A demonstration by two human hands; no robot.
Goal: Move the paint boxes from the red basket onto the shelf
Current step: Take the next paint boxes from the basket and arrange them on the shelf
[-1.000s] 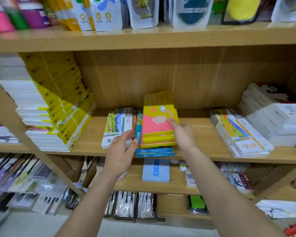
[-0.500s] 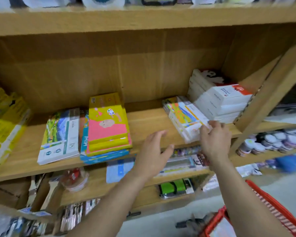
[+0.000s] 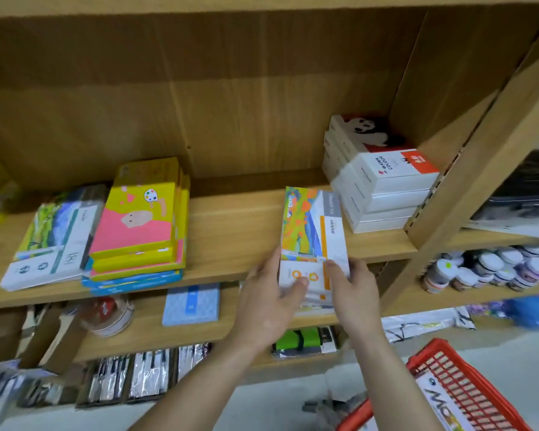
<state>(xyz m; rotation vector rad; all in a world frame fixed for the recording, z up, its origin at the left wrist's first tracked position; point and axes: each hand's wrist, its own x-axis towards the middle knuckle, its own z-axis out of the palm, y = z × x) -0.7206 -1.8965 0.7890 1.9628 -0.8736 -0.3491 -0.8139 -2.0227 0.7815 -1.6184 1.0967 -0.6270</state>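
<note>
A stack of white and orange paint boxes (image 3: 311, 225) with a colourful landscape print lies on the wooden shelf (image 3: 237, 231), its near end sticking out over the front edge. My left hand (image 3: 269, 293) grips that near end from the left, thumb on top. My right hand (image 3: 353, 290) grips it from the right. The red basket (image 3: 467, 390) stands on the floor at the lower right, with a white paint box (image 3: 439, 402) lying inside it.
A stack of yellow and pink boxes (image 3: 140, 219) and a green landscape box (image 3: 56, 234) lie at the shelf's left. White watercolour boxes (image 3: 383, 181) are piled at the right against the upright. Lower shelves hold a blue pad (image 3: 192, 303), tape, jars and brush packs.
The view swung right and down. Both hands left the yellow and pink stack, moved right, and closed on the white and orange paint boxes, which now point straight back.
</note>
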